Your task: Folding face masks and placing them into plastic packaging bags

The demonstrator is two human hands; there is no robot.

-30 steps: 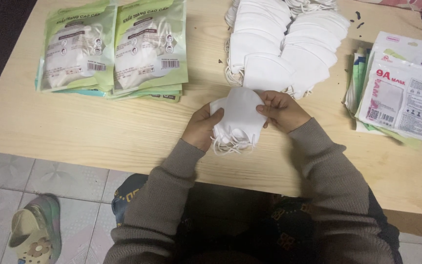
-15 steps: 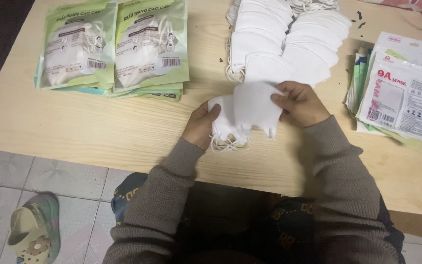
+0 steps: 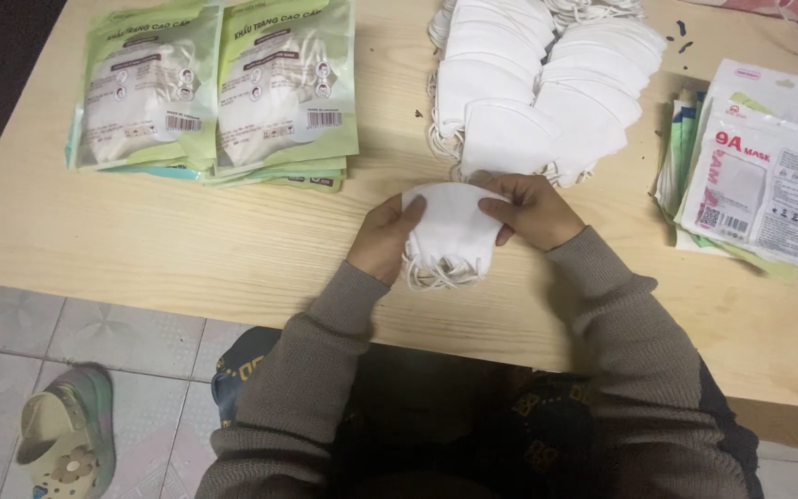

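Right now the small stack of white masks point(image 3: 450, 231) sits between both hands above the table point(image 3: 187, 249): the left hand point(image 3: 385, 238) grips its left edge, the right hand point(image 3: 533, 211) pinches its right edge, ear loops dangling below toward the person.

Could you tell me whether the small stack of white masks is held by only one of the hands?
No, both the left hand and the right hand grip the stack of white masks from opposite sides.

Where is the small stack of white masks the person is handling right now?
In the head view, the stack of white masks is held between the left hand and right hand, just above the table's near edge.
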